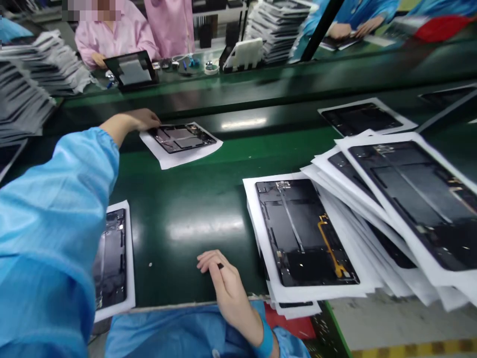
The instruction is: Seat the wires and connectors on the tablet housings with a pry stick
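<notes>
1. Green tabletop (194,194), paper-layered pile (346,223) on it.
2. Panel (186,138): beyond the pile, to its left. Pickup or put-down step, I reckon; either calls for pinching panel and sheet (175,159) together.
3. Left hand (143,119): at panel's corner, can't tell if grip's closed.
4. Right hand (228,288): loosely curled, empty, left of pile.

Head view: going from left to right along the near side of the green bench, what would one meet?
Partly hidden tablet shell, right hand, tablet shell with orange flex cable, rightmost tablet shell.
</notes>
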Demonstrator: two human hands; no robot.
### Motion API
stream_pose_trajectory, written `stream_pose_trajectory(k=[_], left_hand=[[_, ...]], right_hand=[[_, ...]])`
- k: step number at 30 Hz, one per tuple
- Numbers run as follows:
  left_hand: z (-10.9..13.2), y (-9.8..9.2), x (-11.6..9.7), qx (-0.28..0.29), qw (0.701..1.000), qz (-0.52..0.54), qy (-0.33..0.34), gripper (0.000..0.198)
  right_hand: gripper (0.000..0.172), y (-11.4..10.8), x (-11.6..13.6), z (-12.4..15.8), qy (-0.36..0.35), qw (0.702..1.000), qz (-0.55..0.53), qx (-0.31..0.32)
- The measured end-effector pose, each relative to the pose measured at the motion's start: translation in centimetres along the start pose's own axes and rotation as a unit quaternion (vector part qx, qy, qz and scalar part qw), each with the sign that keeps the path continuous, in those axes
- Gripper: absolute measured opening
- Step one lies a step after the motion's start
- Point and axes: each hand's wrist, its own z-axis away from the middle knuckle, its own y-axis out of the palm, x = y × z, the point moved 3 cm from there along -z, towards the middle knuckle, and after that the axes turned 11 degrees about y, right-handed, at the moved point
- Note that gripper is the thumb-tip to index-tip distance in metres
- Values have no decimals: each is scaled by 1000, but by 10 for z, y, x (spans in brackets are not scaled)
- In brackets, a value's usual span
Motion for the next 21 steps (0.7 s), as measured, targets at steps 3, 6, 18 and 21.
stream_pose_trajectory(k=[3,6,18,21], left_hand=[[77,1,-10,30,989,35,-141,34],[173,17,-20,30,970,98,-222,25],[393,-12,-147,-106,916,320,-219,18],[406,-27,-175,-116,915,341,-183,21]], right_hand=[[52,1,-2,-7,31,998,-52,-16],[62,0,-3,-14,68,988,-129,-41],[51,9,-15,1,161,930,-330,-16],[51,27,-19,18,171,924,-342,-7]])
